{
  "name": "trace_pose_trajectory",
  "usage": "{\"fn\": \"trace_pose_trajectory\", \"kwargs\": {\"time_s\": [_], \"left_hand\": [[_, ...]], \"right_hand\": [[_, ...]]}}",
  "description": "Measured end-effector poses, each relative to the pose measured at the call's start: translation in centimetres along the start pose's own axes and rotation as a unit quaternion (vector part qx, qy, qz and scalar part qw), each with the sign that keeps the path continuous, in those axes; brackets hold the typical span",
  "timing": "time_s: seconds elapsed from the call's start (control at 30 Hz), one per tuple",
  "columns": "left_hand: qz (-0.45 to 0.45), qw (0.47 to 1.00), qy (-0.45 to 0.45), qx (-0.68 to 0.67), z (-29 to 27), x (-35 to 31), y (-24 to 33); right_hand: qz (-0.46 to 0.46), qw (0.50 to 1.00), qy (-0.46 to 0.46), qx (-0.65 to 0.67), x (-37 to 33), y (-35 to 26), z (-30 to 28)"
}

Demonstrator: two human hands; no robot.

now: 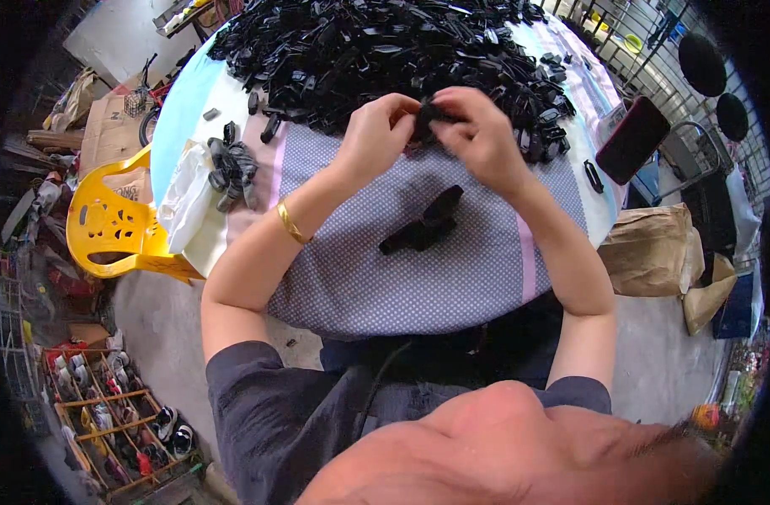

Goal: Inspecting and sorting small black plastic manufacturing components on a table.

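Both hands meet over the far middle of the cloth, at the near edge of a large heap of small glossy black pieces (376, 50). My left hand (375, 139) pinches a small black piece (428, 116) between thumb and fingers. From the other side, my right hand (479, 139), slightly blurred, has its fingers closed on that same piece. The fingers partly cover it, so its exact kind is unclear. Nearer to me, a few dark strip-like pieces (425, 223) lie loosely together on the grey patterned cloth (385, 295).
On the left of the round table are a bundle of dark grey bands (231, 172) and a white plastic bag (187, 198). A phone (633, 139) stands at the right edge. A yellow chair (111, 220), a brown paper bag (654, 248) and a shoe rack (107, 421) surround the table.
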State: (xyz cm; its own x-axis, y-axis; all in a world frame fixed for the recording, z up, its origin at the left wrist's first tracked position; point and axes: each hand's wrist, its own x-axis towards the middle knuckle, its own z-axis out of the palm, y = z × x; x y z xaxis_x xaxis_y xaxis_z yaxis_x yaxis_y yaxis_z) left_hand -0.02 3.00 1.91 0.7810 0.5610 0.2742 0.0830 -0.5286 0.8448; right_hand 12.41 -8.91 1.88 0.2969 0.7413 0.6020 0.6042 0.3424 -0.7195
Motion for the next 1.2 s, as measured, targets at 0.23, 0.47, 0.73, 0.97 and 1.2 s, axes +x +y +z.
{"fn": "trace_pose_trajectory", "kwargs": {"time_s": [0.23, 0.47, 0.73, 0.97, 1.2], "left_hand": [[-0.211, 0.911, -0.124, -0.333, -0.9, 0.3, -0.4], [-0.167, 0.882, -0.122, -0.423, -1.3, 0.1, 0.3], [-0.055, 0.972, -0.095, -0.208, -1.2, -0.3, 0.8], [-0.017, 0.973, -0.030, -0.227, -0.9, 0.0, -0.3], [0.003, 0.959, 0.011, -0.283, 0.4, -0.7, 0.3]], "right_hand": [[0.022, 0.998, -0.028, -0.050, 0.2, 0.2, -1.0], [0.017, 0.996, -0.080, -0.031, -0.1, 0.6, -0.9], [0.077, 0.994, -0.031, 0.069, -0.4, 0.9, -0.1], [0.077, 0.995, -0.021, 0.066, -0.5, 0.8, 0.0], [-0.009, 0.999, 0.018, -0.029, -0.8, 0.6, 0.7]]}}
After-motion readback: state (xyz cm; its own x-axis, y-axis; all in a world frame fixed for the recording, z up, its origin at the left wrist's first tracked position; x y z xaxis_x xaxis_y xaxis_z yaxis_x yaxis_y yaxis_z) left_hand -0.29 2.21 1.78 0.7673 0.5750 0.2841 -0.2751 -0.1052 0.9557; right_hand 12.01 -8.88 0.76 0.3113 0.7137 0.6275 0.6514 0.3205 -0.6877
